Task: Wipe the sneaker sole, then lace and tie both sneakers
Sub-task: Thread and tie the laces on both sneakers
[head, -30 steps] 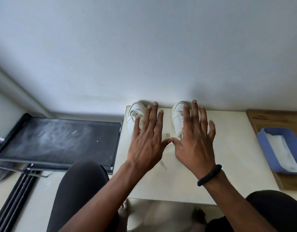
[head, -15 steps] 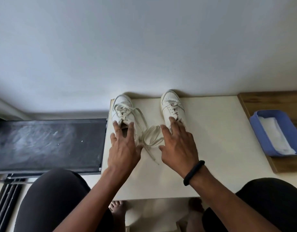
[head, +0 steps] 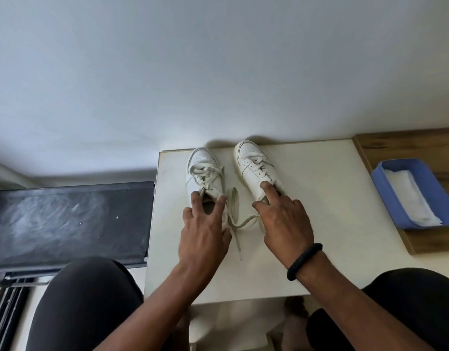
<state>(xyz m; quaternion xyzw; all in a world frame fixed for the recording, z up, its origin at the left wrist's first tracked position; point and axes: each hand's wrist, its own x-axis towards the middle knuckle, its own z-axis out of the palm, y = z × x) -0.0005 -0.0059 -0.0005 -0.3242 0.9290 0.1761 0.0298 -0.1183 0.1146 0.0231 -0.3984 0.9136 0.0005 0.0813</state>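
On the pale cream tabletop (head: pixel 307 211) in front of us, two white leather sneakers stand side by side, toes toward the wall. Our left hand (head: pixel 203 234) rests on the heel end of the left white sneaker (head: pixel 204 171), its fingers (head: pixel 196 198) spread loosely on either side of the shoe's opening; the grip is wide and closes on nothing. Our right hand (head: pixel 284 224), with a black band (head: pixel 304 260) at the wrist, lies on the heel end of the right white sneaker (head: pixel 256 168), the index finger pressed to the collar and the other fingers curled; whether that grip clamps the shoe we cannot tell. Loose cream laces (head: pixel 237 219) trail from the left sneaker across the tabletop between the two hands. Well apart to the right, a blue plastic tray (head: pixel 385 198) holding a folded white cloth (head: pixel 411 198) sits on a brown wooden board (head: pixel 408 143). Left of the tabletop lies a black flat surface (head: pixel 66 221).
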